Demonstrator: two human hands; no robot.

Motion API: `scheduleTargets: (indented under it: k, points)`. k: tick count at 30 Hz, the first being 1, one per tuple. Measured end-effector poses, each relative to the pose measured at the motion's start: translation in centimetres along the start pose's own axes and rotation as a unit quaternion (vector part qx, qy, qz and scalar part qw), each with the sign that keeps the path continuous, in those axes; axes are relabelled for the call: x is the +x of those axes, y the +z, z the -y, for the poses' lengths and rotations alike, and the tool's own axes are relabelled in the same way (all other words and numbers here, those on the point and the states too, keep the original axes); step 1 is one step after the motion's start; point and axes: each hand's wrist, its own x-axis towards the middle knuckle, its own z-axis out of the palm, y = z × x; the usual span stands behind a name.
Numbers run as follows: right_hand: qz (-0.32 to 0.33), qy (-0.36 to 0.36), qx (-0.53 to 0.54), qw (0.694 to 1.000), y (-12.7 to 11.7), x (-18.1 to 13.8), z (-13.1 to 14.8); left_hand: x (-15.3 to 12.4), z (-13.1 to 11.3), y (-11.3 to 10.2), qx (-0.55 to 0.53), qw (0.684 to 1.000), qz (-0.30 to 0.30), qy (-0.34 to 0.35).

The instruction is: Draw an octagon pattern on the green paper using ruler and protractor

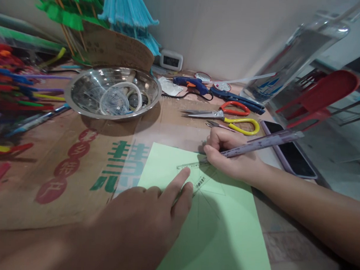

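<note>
A flattened cardboard sheet (63, 178) with red and green print covers the table. A pale green sheet of paper (223, 239) lies on it, running from the middle of the view to the bottom edge, under both hands. Pencilled lines fan out across the paper just below the fingers.

The left hand (141, 220) comes in from the lower left, palm down, with the forearm low over the cardboard. It grips nothing. Its index and middle fingers are stretched forward and press on the near edge of a clear triangular ruler (200, 177) that lies flat on the paper. The ruler sits between the two hands, touching both.

The right hand (229, 156) reaches in from the right, its wrist resting on the paper's far edge. Its fingers are curled tight around a purple pen (265, 142). The pen's tip meets the ruler's upper edge, and its barrel slants up and to the right.

Beyond the paper stand a steel bowl (89, 113), scissors (224, 117) with orange and yellow handles, and a blue glue gun (192, 84). A phone (291, 154) lies just right of the right hand.
</note>
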Motion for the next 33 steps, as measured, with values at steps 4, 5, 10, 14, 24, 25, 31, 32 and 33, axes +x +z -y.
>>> scheduleTargets:
  k: [4,5,10,14,24,25,31,32,33]
  points:
    - [-0.001,0.012,0.007,1.000,0.0,0.0,0.0,-0.2,-0.2,1.2,-0.017,0.999,-0.041,-0.007]
    - [-0.002,0.016,0.007,1.000,0.0,0.0,0.1,-0.2,-0.3,1.5,-0.021,0.998,-0.051,-0.006]
    - [-0.005,0.033,0.019,0.999,0.0,0.0,0.3,0.2,-0.1,1.9,-0.020,0.998,-0.061,-0.005]
    - [-0.043,0.095,0.098,0.990,0.0,0.2,0.0,0.2,-0.2,2.0,-0.030,0.996,-0.083,-0.011]
    - [-0.031,0.200,0.229,0.952,-0.2,0.6,-1.3,-0.3,0.0,2.4,-0.046,0.992,-0.108,0.036]
    - [-0.027,0.197,0.220,0.955,-0.2,0.6,-1.2,-0.3,0.0,2.5,-0.048,0.992,-0.106,0.040]
    - [-0.015,0.182,0.204,0.962,-0.2,0.8,-0.7,-0.6,-0.4,2.4,-0.049,0.993,-0.094,0.048]
    - [-0.012,0.178,0.205,0.962,-0.2,0.9,-0.7,-0.7,-0.5,2.4,-0.052,0.993,-0.092,0.051]
    - [-0.011,0.173,0.206,0.963,-0.1,0.9,-0.7,-0.8,-0.6,2.5,-0.057,0.993,-0.090,0.058]
